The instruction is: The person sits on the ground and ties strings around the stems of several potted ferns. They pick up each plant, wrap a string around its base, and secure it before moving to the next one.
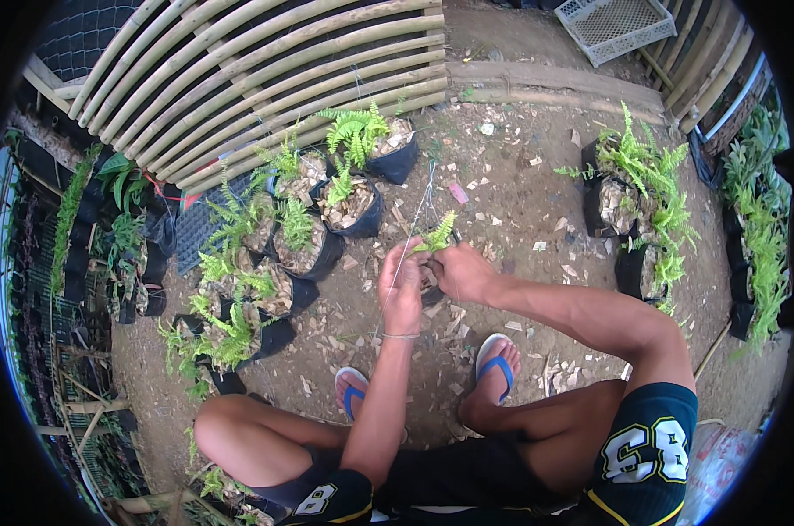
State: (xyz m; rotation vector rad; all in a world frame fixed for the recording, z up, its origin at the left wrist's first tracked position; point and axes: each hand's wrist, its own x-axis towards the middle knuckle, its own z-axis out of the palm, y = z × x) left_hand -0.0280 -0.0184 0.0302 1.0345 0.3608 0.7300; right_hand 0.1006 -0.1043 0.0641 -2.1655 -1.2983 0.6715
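Potted fern [441, 231]: between both hands, above bare soil; fronds may snap if squeezed or tugged. Left hand [401, 282]: fingers curled beside the fern; grip cannot be told. Right hand [461, 270]: fingers bent at its base; hold hidden. Thin wires [430, 180]: crossing strands could tangle, snagging fronds.

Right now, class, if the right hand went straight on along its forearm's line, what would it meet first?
Most likely the left hand, across from the right hand, though the small fern between them may be brushed on the way; depth is unclear.
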